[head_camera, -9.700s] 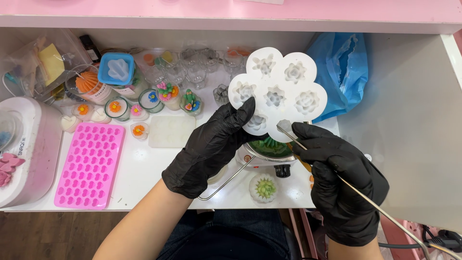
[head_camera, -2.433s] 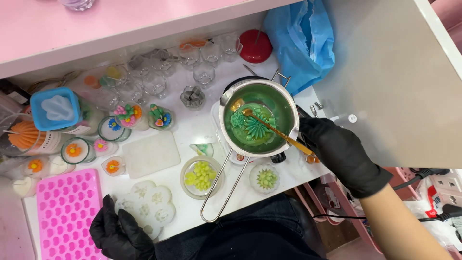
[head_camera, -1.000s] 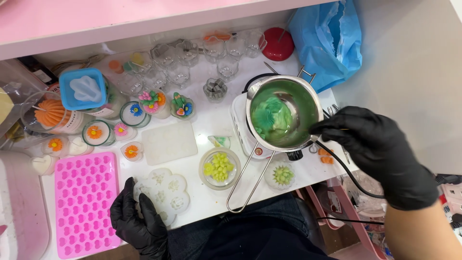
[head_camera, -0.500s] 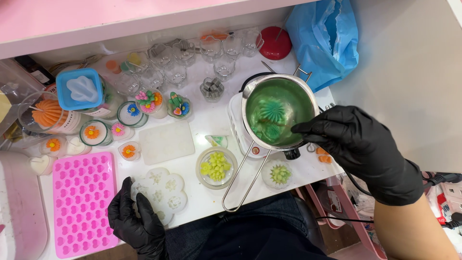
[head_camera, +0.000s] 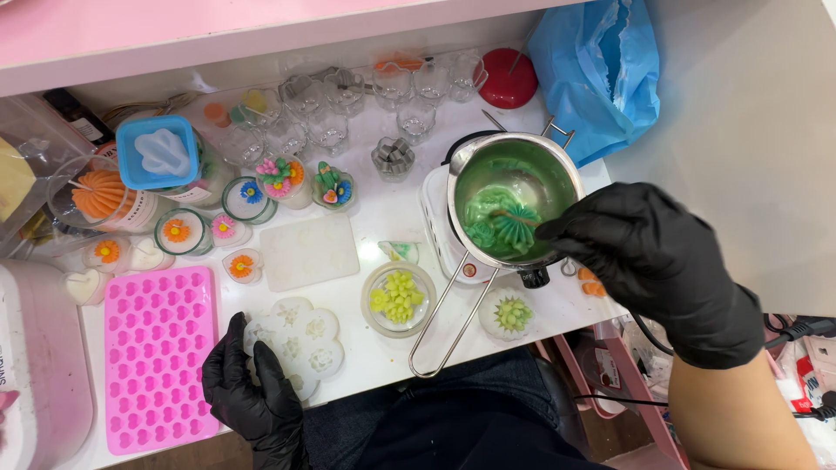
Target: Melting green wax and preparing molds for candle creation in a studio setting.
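Note:
A steel pot of green melted wax stands on a small white heater, with green flower-shaped pieces floating in it. My right hand, in a black glove, holds a thin stirring tool whose tip dips into the wax. My left hand, also gloved, rests at the table's front edge on the left side of a white flower-cavity mould lying flat. A glass dish of yellow-green wax flowers sits between mould and pot.
A pink heart mould lies at the left. A flat white mould, small flower candles, several empty glasses, a red lid and a blue bag stand behind. A succulent candle sits at the front.
My right hand has stirred the tool around in the pot and the green pieces have shifted. Earlier the white mould was held up in both hands; now it lies on the table.

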